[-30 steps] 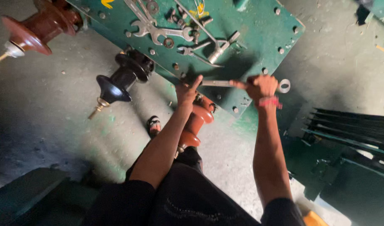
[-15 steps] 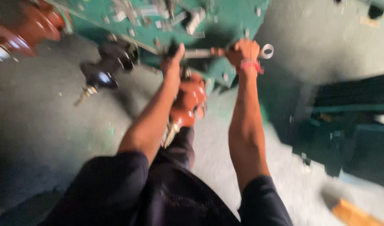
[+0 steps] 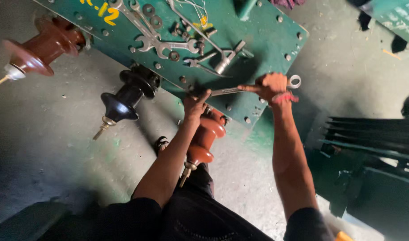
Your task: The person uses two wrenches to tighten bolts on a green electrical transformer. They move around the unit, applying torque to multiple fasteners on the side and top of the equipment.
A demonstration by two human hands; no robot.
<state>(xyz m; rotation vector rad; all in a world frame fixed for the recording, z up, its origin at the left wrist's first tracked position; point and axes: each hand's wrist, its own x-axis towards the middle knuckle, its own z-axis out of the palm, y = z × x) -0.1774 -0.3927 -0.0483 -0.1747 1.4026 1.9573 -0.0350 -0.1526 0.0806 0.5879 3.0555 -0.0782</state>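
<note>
spanner (image 3: 240,90) lies flat across the lower edge of the green cover plate (image 3: 267,40), ring end poking out past the right hand (image 3: 270,87). right hand fingers clenched round the shank, index stretched along it toward the working end. left hand (image 3: 195,103) pressed on the plate edge at the spanner's head, thumb raised, fingers curled over the top of the brown insulator (image 3: 204,138); grip there can't be made out. loose spanners and washers (image 3: 169,42) lie higher on the plate. black insulator (image 3: 126,96) to the left.

One head-worn view looks steeply down, close over the green cover plate (image 3: 267,40).
</note>
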